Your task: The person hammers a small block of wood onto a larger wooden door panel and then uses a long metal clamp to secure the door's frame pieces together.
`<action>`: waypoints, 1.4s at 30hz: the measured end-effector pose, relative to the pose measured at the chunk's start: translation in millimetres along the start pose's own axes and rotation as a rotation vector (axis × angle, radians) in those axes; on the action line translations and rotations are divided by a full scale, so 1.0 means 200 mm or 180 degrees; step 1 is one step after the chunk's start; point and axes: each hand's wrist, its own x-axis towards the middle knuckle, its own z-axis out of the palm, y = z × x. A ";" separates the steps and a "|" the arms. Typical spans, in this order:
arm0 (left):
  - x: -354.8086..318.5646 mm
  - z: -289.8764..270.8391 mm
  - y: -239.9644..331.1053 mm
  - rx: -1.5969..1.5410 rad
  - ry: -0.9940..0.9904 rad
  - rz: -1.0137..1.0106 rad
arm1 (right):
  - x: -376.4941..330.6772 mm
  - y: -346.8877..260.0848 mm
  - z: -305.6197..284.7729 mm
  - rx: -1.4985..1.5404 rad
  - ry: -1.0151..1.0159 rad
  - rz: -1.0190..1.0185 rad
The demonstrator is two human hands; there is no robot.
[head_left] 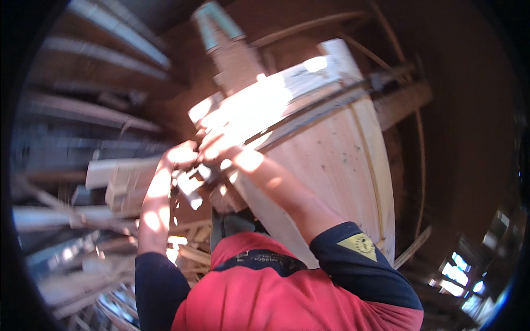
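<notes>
My left hand (184, 154) and my right hand (218, 145) are close together at the left end of a wooden bench. The fingers of both look bent and closed, but glare and blur hide what is between them. Just beyond my right hand, a pale board (251, 110) is bleached by sunlight. A dark straight edge (309, 117) runs along its near side. Below the hands hang small whitish blocky parts (189, 188), whose kind I cannot make out.
A broad pale wooden panel (331, 160) extends right of my right forearm. Stacked timber and planks (124, 179) lie on the left, smeared by motion. A wooden piece with a light green end (221, 27) sticks out at the far side. Wood scraps (193, 248) lie below.
</notes>
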 end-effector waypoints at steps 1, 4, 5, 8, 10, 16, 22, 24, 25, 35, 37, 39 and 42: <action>0.00 -0.04 -0.11 -0.1722 -0.0534 0.0288 | -0.01 -0.01 0.00 -0.0049 -0.0037 0.0056; 0.00 -0.05 -0.21 -0.1432 -0.0086 0.0142 | -0.02 -0.02 0.03 -0.0082 -0.0040 0.0215; 0.02 -0.05 -0.20 -0.0812 0.0246 -0.0058 | -0.03 -0.02 0.03 -0.0062 -0.0007 0.0283; 0.11 -0.05 -0.19 0.0321 0.0746 -0.0463 | -0.03 0.01 0.04 0.0009 0.0098 0.0463; 0.09 -0.09 -0.27 0.0544 0.0993 -0.0599 | 0.00 0.01 0.04 0.0123 0.0178 0.0435; 0.22 -0.22 -0.30 0.0848 0.1143 -0.0833 | -0.23 0.20 -0.33 0.0739 0.0566 0.1608; 0.35 -0.30 -0.29 0.0910 0.1130 -0.0924 | -0.92 0.46 -0.91 -0.0362 0.1397 0.2912; 0.38 -0.32 -0.29 0.0921 0.1113 -0.0933 | -1.04 0.44 -1.02 -0.0211 0.0052 0.2350; 0.41 -0.33 -0.29 0.0922 0.1108 -0.0926 | -1.02 0.44 -1.04 -0.0213 0.0047 0.2363; 0.48 -0.31 -0.23 0.1011 0.0979 -0.0852 | -0.80 0.36 -0.81 -0.0337 -0.1716 0.1514; 0.49 -0.29 -0.22 0.1026 0.0963 -0.0834 | -0.82 0.35 -0.78 -0.0427 -0.1405 0.1541; 0.52 -0.26 -0.21 0.1013 0.0930 -0.0808 | -0.86 0.35 -0.76 -0.0564 -0.1134 0.1569; 0.44 -0.25 -0.32 0.0917 0.1000 -0.0861 | -0.82 0.38 -0.80 -0.0594 -0.1025 0.1390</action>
